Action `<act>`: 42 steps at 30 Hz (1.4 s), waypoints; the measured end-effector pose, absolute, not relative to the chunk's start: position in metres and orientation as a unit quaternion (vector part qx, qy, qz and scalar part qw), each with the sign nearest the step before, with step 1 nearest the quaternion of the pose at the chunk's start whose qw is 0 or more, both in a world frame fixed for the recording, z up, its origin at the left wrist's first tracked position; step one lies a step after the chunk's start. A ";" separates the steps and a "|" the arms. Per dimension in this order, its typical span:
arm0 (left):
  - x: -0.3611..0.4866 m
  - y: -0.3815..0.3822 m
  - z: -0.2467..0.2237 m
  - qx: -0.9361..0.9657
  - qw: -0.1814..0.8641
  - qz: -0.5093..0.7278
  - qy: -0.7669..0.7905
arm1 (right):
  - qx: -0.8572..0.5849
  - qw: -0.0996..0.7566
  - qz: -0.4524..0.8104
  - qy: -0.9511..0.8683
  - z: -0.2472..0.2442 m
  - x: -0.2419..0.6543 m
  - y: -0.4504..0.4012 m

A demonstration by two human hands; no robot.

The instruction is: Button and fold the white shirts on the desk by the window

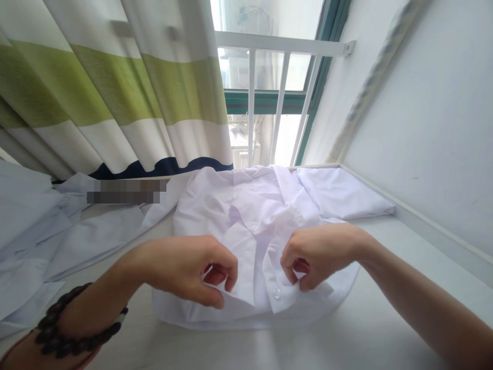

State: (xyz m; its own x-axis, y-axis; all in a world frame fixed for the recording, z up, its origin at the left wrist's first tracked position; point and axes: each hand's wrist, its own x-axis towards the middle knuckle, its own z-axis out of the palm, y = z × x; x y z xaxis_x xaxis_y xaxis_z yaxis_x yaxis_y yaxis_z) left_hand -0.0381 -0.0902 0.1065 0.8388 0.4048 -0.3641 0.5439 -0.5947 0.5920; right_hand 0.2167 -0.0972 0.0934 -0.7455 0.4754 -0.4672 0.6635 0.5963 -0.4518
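A white button-up shirt lies spread on the pale surface in front of me, wrinkled in the middle. My left hand is curled, thumb and fingers pinching the edge of a white flap that looks like a cuff. Opposite it, my right hand pinches another cuff, on which clear buttons show. The two cuffs lie close together with a narrow gap between them. Dark beads circle my left wrist.
More white garments lie heaped at the left. A folded white garment sits at the back right by the wall. Behind stand a green-and-cream curtain and a white railing before the window. One patch at back left is blurred out.
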 end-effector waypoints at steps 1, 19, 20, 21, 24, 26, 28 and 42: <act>-0.034 -0.091 0.098 0.886 0.368 -0.102 0.262 | 0.319 0.161 -0.322 0.877 0.088 0.217 -0.096; -0.013 -0.081 0.036 0.937 0.108 0.123 0.310 | 0.402 0.042 -0.410 0.818 0.065 0.252 -0.091; -0.014 -0.079 0.030 0.939 0.091 0.110 0.314 | 0.443 -0.004 -0.337 0.831 0.066 0.252 -0.088; -0.014 -0.078 0.024 0.940 0.084 0.094 0.317 | 0.481 -0.046 -0.261 0.836 0.068 0.254 -0.085; -0.017 -0.075 0.015 0.939 0.091 0.052 0.329 | 0.548 -0.068 -0.126 0.824 0.075 0.260 -0.068; -0.020 -0.071 0.012 0.932 0.107 0.048 0.343 | 0.570 -0.006 -0.124 0.812 0.080 0.263 -0.055; -0.024 -0.067 0.008 0.923 0.125 0.080 0.355 | 0.559 0.046 -0.154 0.814 0.086 0.265 -0.042; -0.026 -0.059 -0.009 0.857 0.178 0.250 0.414 | 0.554 -0.295 -0.221 0.746 0.115 0.252 -0.035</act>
State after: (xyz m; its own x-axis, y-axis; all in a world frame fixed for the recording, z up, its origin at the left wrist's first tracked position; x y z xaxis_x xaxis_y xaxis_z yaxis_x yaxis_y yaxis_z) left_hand -0.0258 -0.0594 -0.0085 0.5318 0.7990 0.2808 0.6212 -0.5934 0.5119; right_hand 0.2524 -0.0350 0.1153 -0.2112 0.9578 0.1948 0.6967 0.2873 -0.6574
